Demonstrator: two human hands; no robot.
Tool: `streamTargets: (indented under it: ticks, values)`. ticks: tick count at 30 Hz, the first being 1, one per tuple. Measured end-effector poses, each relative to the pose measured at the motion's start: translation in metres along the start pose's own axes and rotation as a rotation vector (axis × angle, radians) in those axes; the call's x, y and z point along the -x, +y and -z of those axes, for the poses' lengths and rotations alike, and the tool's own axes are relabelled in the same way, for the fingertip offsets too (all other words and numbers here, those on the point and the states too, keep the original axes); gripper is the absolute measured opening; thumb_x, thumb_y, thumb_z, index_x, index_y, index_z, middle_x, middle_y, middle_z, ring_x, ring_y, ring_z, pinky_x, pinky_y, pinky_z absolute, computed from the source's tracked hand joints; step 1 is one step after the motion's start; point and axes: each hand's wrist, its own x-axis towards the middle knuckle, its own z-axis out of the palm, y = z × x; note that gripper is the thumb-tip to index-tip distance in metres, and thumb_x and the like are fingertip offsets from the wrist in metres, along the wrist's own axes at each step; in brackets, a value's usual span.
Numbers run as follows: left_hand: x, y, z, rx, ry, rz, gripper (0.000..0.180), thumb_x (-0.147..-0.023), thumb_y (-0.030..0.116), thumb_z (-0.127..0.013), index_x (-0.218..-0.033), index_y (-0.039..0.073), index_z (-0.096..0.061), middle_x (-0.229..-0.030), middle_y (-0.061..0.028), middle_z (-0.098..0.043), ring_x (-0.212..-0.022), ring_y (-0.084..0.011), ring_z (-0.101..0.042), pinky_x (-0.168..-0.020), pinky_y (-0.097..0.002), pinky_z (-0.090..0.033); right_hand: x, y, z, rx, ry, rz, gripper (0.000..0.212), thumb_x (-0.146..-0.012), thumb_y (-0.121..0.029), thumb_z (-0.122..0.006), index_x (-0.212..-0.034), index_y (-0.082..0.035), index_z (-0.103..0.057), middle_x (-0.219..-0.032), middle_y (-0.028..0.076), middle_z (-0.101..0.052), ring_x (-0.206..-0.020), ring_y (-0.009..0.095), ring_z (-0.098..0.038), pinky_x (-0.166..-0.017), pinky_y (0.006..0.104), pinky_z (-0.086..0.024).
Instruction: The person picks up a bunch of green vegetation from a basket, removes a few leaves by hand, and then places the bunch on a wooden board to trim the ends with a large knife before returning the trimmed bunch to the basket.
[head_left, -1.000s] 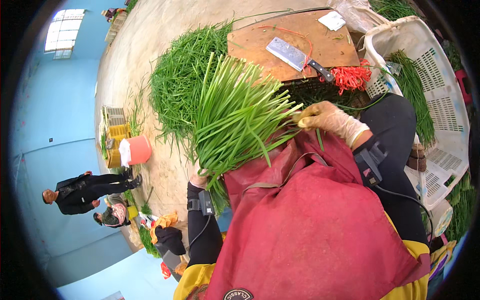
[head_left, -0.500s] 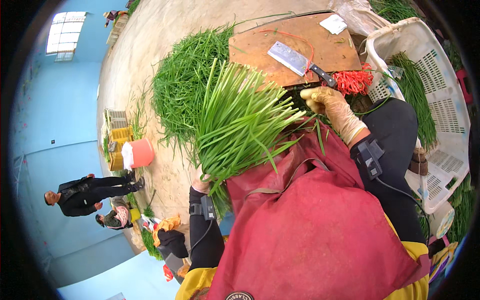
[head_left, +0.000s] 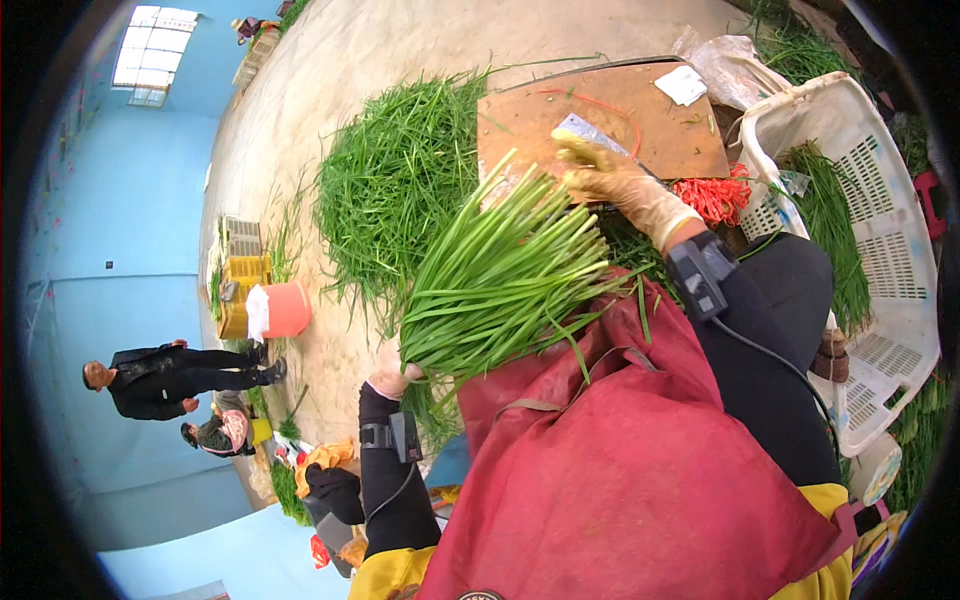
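Over red apron | left hand [head_left: 392, 378] grips chive bundle [head_left: 500, 285] | right hand [head_left: 618, 185] fingers unclear, cleaver [head_left: 590, 135] half-hidden

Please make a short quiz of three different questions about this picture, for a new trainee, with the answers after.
1. True or false: the left hand holds the bundle of greens by its lower end.
2. Where is the gloved right hand? A) inside the white basket; B) over the wooden board, at the cleaver; C) on the orange bucket.
3. Fill in: the loose pile of greens lies on the ______, to the left of the board.

Key
1. True.
2. B. Whether the hand grips the cleaver cannot be told, as the handle is hidden.
3. Floor.
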Motion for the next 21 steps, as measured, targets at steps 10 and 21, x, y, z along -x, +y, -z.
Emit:
streamTargets:
  ticks: [10,21]
  values:
    - [-0.008,0.071,-0.002,-0.479,-0.138,-0.016,0.045,-0.069,0.004,-0.068,-0.113,0.001,-0.062,-0.101,-0.0143,-0.068,-0.094,-0.0289,-0.065,-0.085,-0.0361,-0.050,0.005,0.017,0.008,0.031,0.109,-0.096,0.022,-0.082,-0.001,-0.064,-0.104,0.000,-0.068,-0.082,0.004,-0.066,-0.067,0.012,-0.058,-0.062,0.0240,-0.048]
    - [-0.016,0.097,-0.010,-0.272,-0.128,0.284,0.045,-0.072,-0.004,-0.063,-0.116,0.001,-0.057,-0.092,-0.0071,-0.067,-0.079,-0.0147,-0.065,-0.069,-0.0281,-0.055,0.083,0.009,0.001,0.877,0.033,0.408,0.028,-0.085,-0.018,-0.069,-0.112,-0.009,-0.073,-0.103,0.012,-0.073,-0.098,0.026,-0.068,-0.088,0.0355,-0.053]
